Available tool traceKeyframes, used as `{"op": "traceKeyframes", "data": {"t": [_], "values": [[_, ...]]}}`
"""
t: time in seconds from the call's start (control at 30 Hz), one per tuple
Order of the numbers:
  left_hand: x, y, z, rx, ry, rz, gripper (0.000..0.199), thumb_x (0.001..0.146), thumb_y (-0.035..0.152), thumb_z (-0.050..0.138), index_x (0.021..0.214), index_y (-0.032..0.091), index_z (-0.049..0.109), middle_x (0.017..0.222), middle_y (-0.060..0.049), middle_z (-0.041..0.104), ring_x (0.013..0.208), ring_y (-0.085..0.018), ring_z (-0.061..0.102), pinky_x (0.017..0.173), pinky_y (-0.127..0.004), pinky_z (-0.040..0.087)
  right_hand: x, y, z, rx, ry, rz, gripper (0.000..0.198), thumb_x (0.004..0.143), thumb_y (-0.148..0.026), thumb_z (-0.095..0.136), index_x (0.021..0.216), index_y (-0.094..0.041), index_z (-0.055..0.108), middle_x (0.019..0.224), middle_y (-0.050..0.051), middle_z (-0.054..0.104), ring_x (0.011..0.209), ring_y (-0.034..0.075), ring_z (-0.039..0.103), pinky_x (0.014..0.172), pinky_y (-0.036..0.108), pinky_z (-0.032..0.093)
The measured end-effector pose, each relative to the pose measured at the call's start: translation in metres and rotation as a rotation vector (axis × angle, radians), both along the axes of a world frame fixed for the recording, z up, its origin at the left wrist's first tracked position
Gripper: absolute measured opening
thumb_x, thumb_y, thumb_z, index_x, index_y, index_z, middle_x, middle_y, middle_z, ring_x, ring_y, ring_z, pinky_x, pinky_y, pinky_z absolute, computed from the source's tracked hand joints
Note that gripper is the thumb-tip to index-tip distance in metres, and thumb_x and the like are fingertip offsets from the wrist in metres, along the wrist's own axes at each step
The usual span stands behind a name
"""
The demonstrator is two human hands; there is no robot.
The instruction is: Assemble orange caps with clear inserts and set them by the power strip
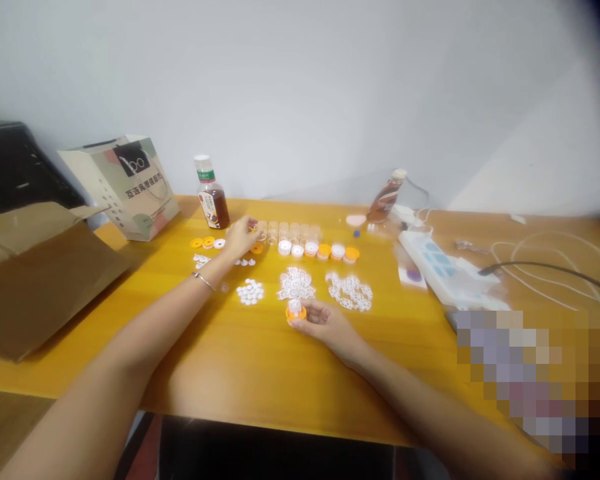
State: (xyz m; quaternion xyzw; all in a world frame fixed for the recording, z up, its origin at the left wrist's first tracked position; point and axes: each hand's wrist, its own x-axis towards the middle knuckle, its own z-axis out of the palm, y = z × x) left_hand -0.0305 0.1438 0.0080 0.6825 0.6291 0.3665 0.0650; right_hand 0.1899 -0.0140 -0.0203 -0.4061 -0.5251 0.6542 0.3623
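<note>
My right hand (325,323) pinches an orange and white plastic cap (295,312) just above the table's front half; a white part sticks up from its top. Further back, my left hand (243,237) reaches to the left end of rows of clear plastic cups (295,232), its thumb and fingers closing round the end one (262,230). In front of these cups stands a row of white and orange caps (324,251). Orange and white rings (209,243) lie left of my left hand, partly hidden by it. Small white parts sit in piles, one of round pieces (250,291) and two of lacy pieces (296,285).
A paper bag (140,193) and an open cardboard box (45,280) stand on the left. A dark drink bottle (213,200) is at the back, another bottle (385,199) leans further right. A white power strip (430,267) with cables lies on the right.
</note>
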Motion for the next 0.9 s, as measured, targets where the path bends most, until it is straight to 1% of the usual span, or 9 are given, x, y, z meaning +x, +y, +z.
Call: {"op": "traceKeyframes", "data": {"t": [0.07,0.13,0.17,0.27,0.37,0.47,0.6,0.8,0.9], "values": [[0.000,-0.022,0.011,0.091,-0.012,-0.044,0.031,0.077,0.028,0.055,0.105,0.015,0.054,0.103,-0.007,0.061,0.089,-0.016,0.057,0.085,-0.030,0.042,0.000,0.000,0.000,0.011,-0.009,-0.001,0.034,0.061,-0.036,0.072,0.088,-0.017,0.061,0.087,0.003,0.065,0.079,0.014,0.060,0.078,0.030,0.045],[0.004,-0.053,0.021,0.250,-0.050,-0.221,0.034,0.078,0.028,0.055,0.109,0.017,0.054,0.101,-0.006,0.060,0.089,-0.016,0.056,0.084,-0.031,0.042,-0.001,-0.001,0.001,0.034,-0.024,-0.001,0.031,0.064,-0.036,0.070,0.088,-0.018,0.062,0.084,0.002,0.064,0.075,0.013,0.058,0.072,0.028,0.045],[0.007,-0.069,0.024,0.272,-0.087,-0.311,0.034,0.078,0.028,0.056,0.110,0.018,0.054,0.099,-0.006,0.060,0.088,-0.015,0.056,0.082,-0.030,0.044,-0.001,-0.001,0.001,0.051,-0.030,-0.003,0.031,0.065,-0.037,0.068,0.088,-0.018,0.062,0.082,0.001,0.063,0.072,0.012,0.057,0.069,0.027,0.044],[0.018,-0.114,0.025,0.166,-0.256,-0.516,0.024,0.081,0.027,0.053,0.103,0.019,0.059,0.096,-0.006,0.060,0.088,-0.014,0.057,0.076,-0.027,0.047,-0.001,-0.001,0.001,0.101,-0.046,0.006,0.030,0.068,-0.038,0.066,0.090,-0.018,0.064,0.077,0.000,0.061,0.065,0.010,0.053,0.062,0.024,0.041],[0.025,-0.139,0.018,0.095,-0.361,-0.566,0.022,0.080,0.026,0.056,0.101,0.020,0.060,0.096,-0.006,0.061,0.088,-0.014,0.058,0.078,-0.028,0.048,0.000,0.000,0.002,0.127,-0.070,0.014,0.029,0.069,-0.039,0.064,0.089,-0.018,0.066,0.072,0.000,0.059,0.060,0.009,0.048,0.057,0.023,0.038],[0.026,-0.146,0.011,0.044,-0.380,-0.588,0.024,0.079,0.025,0.058,0.102,0.020,0.060,0.098,-0.006,0.063,0.088,-0.014,0.059,0.080,-0.030,0.048,0.000,0.000,0.003,0.126,-0.080,0.022,0.028,0.068,-0.039,0.065,0.088,-0.019,0.067,0.072,-0.001,0.059,0.059,0.009,0.046,0.056,0.022,0.037],[0.026,-0.145,0.006,-0.034,-0.390,-0.608,0.027,0.078,0.026,0.058,0.104,0.019,0.058,0.099,-0.007,0.064,0.086,-0.014,0.060,0.081,-0.029,0.049,-0.001,0.000,0.003,0.128,-0.086,0.037,0.031,0.068,-0.039,0.065,0.093,-0.021,0.067,0.079,0.000,0.062,0.064,0.011,0.049,0.057,0.023,0.038],[0.031,-0.147,0.001,-0.057,-0.347,-0.712,0.027,0.077,0.027,0.060,0.102,0.016,0.060,0.098,-0.008,0.063,0.083,-0.014,0.060,0.079,-0.029,0.050,-0.001,0.000,0.003,0.135,-0.091,0.062,0.033,0.068,-0.039,0.065,0.097,-0.022,0.066,0.079,0.000,0.062,0.066,0.011,0.050,0.057,0.023,0.039],[0.032,-0.146,-0.001,-0.086,-0.348,-0.730,0.028,0.078,0.028,0.059,0.103,0.016,0.059,0.100,-0.009,0.063,0.084,-0.014,0.060,0.080,-0.030,0.050,-0.001,0.000,0.004,0.121,-0.089,0.052,0.033,0.068,-0.038,0.066,0.096,-0.021,0.066,0.080,0.000,0.062,0.064,0.010,0.049,0.057,0.022,0.038]]}}
